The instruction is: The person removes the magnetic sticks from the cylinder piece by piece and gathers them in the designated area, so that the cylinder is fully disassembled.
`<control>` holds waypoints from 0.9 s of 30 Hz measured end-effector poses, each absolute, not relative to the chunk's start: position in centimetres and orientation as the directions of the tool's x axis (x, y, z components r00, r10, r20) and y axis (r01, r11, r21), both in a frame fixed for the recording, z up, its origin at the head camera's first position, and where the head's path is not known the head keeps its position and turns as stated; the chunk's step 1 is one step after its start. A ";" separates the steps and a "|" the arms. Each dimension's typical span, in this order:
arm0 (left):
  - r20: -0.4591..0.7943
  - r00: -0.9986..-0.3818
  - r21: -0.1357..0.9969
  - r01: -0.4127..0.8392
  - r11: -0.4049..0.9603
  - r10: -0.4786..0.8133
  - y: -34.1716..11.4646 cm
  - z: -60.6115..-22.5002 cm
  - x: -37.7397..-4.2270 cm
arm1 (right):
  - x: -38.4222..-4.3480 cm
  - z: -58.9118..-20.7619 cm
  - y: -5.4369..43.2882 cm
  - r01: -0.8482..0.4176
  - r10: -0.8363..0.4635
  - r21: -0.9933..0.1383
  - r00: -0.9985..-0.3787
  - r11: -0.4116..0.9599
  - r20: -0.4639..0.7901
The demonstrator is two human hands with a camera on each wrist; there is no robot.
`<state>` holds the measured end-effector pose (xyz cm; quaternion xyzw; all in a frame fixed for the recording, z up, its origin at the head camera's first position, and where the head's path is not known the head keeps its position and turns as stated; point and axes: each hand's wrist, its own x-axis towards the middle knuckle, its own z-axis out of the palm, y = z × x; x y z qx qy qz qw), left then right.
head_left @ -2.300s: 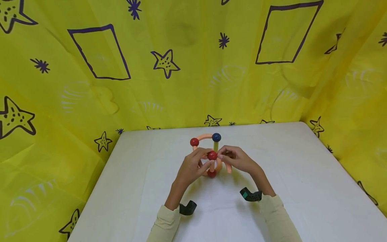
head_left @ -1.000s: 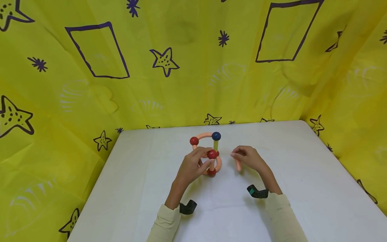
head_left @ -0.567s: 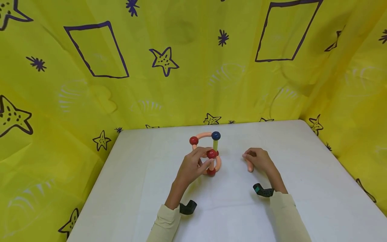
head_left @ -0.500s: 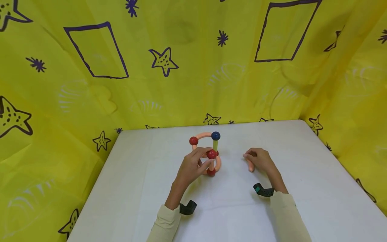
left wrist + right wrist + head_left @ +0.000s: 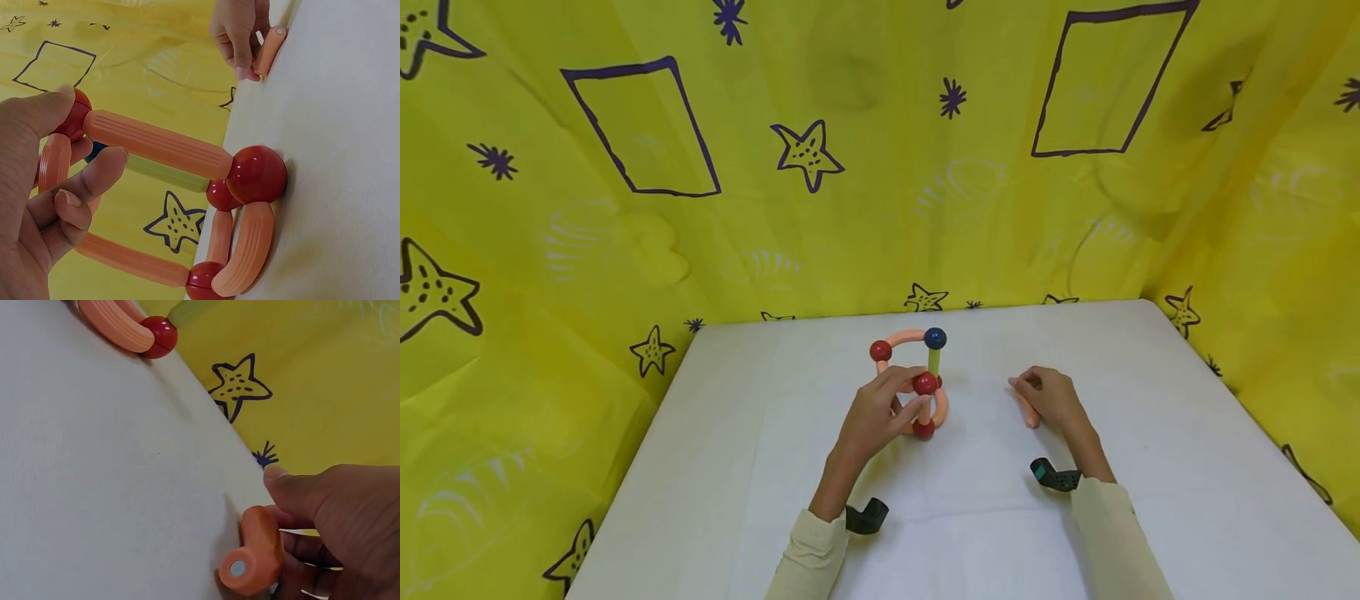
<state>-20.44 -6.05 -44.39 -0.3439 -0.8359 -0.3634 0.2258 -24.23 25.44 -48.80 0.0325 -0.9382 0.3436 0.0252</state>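
Observation:
My left hand (image 5: pixel 876 417) pinches a glossy red ball (image 5: pixel 926 383) at a near upper corner of a standing toy frame of magnetic sticks and balls. An upright orange stick (image 5: pixel 159 144) joins this ball to a lower red ball (image 5: pixel 257 175) on the table. The frame also has a dark blue ball (image 5: pixel 935 338), a yellow-green stick (image 5: pixel 933 362) and another red ball (image 5: pixel 881 351) at the top. Apart from the frame, my right hand (image 5: pixel 1051 398) is beside a loose curved orange stick (image 5: pixel 259 540) on the table. Its fingers touch the stick; its thumb stands off it.
The white table (image 5: pixel 1150 450) ends at the back against a yellow cloth (image 5: pixel 880 233) with drawn stars and rectangles. Black wrist mounts (image 5: pixel 867 517) stick out from both forearms, close above the table.
My right hand has drawn the curved orange stick away from the frame and set it on the table to the right. The left hand keeps its hold on the red ball.

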 end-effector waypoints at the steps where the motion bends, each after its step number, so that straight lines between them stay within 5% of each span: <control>1: 0.622 -0.665 0.454 0.737 0.501 0.413 -6.0 -44.4 -20.4 | -24.1 -48.7 25.5 -0.074 -0.047 -0.642 -0.997 0.763 0.059; 11: 0.603 -0.679 0.463 0.725 0.510 0.418 -6.0 -44.3 -20.5 | -23.3 -47.3 25.9 -0.013 -0.073 -0.613 -0.995 0.790 -0.073; 27: 0.620 -0.663 0.435 0.736 0.519 0.420 -6.2 -44.3 -20.4 | -24.5 -48.3 25.8 0.019 0.046 -0.646 -0.999 0.763 0.026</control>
